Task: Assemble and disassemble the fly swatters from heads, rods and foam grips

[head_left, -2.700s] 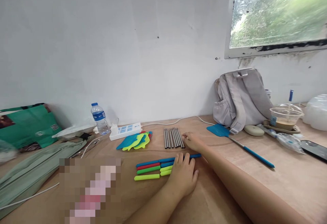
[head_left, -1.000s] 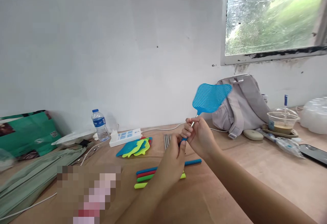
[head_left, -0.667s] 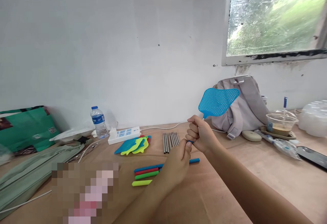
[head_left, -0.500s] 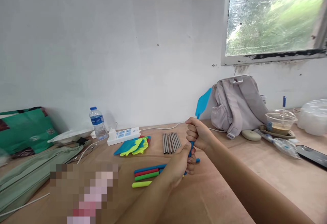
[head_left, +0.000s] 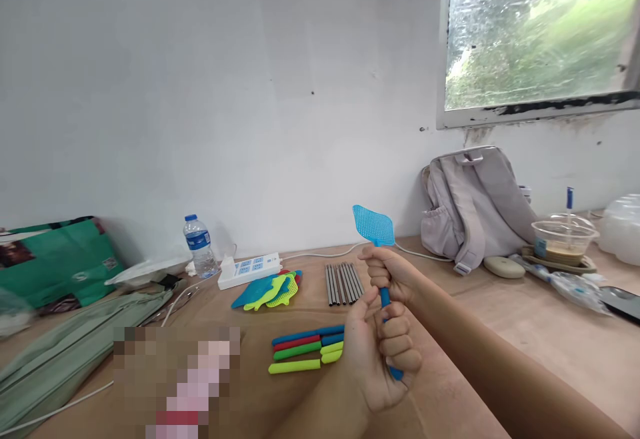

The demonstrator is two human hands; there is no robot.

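Observation:
Both my hands are around a blue fly swatter (head_left: 374, 224), held upright above the table with its mesh head uppermost. My left hand (head_left: 377, 355) is closed on the lower handle, whose end pokes out below the fist. Higher up, near the neck, my right hand (head_left: 393, 273) grips the shaft. Behind my hands lies a row of thin metal tubes (head_left: 344, 284). Several coloured plastic handles (head_left: 297, 351) rest to the left of my left hand, which hides part of them. Farther back is a pile of blue, yellow and red swatter heads (head_left: 270, 290).
A white power strip (head_left: 250, 271) and a water bottle (head_left: 199, 245) stand near the wall. To the right are a grey backpack (head_left: 475, 205), a plastic cup (head_left: 564, 239) and a phone (head_left: 623, 304). A green bag (head_left: 65, 262) lies far left.
The swatter has turned, so its mesh face now shows, and its head has moved left and down. My left hand has shifted right, with its curled fingers turned into view.

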